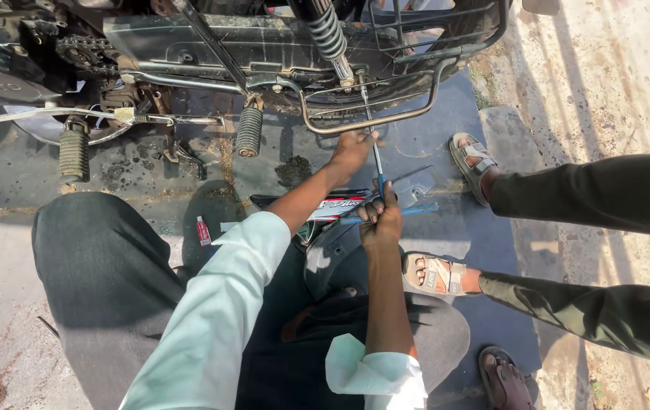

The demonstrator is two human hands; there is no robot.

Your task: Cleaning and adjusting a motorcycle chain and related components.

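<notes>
Two sandalled feet (446, 275) flank the right hand (380, 222) gripping a screwdriver (376, 156).

A small red tube with a white cap and label (203, 231) lies on the dark ground mat (431, 144), just beside the knee. Nearby, a flat red, white and black printed package (338, 206) lies partly hidden under the forearm.

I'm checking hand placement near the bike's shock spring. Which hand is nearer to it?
Left. The left hand reaches just below the shock spring; the right hand grips the screwdriver handle lower down.
</notes>
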